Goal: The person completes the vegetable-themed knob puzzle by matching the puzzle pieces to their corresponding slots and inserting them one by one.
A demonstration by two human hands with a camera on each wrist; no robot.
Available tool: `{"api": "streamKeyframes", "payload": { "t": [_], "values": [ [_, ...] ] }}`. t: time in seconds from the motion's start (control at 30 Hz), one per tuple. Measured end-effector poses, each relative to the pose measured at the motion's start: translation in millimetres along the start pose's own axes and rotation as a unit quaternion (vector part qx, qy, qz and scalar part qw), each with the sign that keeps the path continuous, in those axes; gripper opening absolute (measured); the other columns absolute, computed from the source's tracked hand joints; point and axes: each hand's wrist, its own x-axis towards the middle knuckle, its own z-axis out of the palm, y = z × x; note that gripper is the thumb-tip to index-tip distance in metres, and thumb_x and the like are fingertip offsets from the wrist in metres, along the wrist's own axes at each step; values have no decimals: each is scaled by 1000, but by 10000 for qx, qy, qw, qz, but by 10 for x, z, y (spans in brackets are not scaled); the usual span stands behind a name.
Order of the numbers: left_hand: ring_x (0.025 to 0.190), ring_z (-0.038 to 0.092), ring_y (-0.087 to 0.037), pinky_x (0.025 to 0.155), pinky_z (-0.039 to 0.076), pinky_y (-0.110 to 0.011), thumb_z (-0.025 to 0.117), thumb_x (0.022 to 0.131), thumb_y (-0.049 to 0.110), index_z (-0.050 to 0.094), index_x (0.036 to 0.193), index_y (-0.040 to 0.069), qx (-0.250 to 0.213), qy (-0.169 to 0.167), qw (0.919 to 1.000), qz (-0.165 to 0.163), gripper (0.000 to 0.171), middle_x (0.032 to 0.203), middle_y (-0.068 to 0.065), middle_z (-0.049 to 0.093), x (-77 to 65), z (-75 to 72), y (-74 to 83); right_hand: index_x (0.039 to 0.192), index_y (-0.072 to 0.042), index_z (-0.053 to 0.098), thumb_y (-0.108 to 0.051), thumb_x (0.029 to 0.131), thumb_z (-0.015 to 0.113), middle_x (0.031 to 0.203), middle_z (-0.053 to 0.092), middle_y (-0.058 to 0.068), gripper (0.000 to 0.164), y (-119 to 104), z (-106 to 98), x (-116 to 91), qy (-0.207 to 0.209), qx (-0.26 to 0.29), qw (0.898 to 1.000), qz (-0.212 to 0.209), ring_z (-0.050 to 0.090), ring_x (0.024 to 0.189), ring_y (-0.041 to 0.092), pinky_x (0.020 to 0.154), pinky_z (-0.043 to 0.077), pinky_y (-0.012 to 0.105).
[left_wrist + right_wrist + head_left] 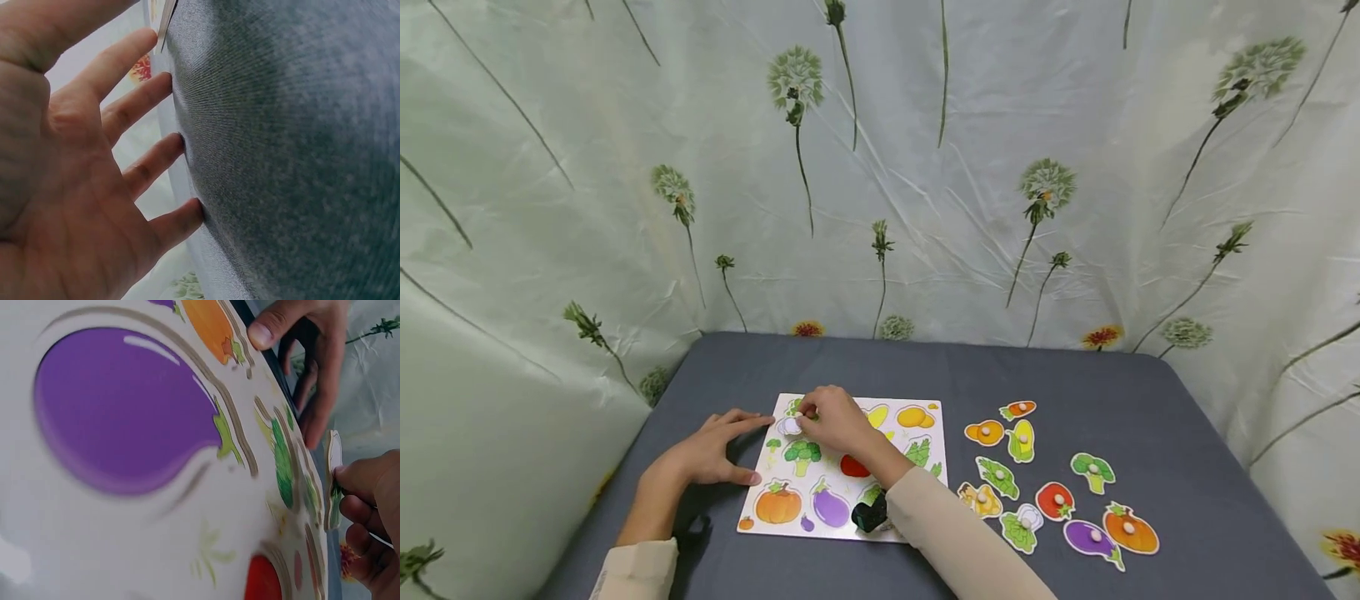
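A white knobless-looking puzzle board [771,471] with printed vegetable shapes lies on the table. My right hand [842,425] is over its upper left part. Its thumb and fingers pinch a flat white-and-green vegetable puzzle piece [334,487], held on edge close over the board in the right wrist view. My left hand [711,450] is at the board's left side, thumb and fingers spread, with thumb and index fingertips right at the edge. In the left wrist view, several straight fingertips [190,212] rest on the grey cloth.
Right of the board lie loose knobbed pieces: a corn [1021,446], a tomato [1049,506], a broccoli [1082,467], an eggplant [1078,535], a pumpkin [1138,537] and several others. A flower-printed curtain [940,250] hangs behind the grey table [1000,371].
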Motion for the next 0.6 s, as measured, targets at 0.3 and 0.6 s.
{"api": "streamKeyframes", "payload": {
  "t": [0.3, 0.6],
  "values": [
    [132, 41, -45, 102, 37, -75, 89, 73, 51, 51, 153, 22, -43, -24, 10000, 26, 93, 150, -16, 47, 9, 0, 12, 101, -15, 80, -25, 96, 73, 89, 67, -4, 13, -41, 143, 65, -7, -200, 9994, 296, 55, 82, 7, 71, 45, 21],
    [132, 41, -43, 102, 38, -74, 91, 71, 49, 53, 152, 24, -25, 5, 10000, -64, 93, 150, -14, 48, 5, -7, 3, 106, -15, 80, -26, 98, 71, 96, 70, -2, 16, -35, 181, 99, 28, -323, 9992, 216, 61, 88, 9, 76, 50, 22]
  ]
}}
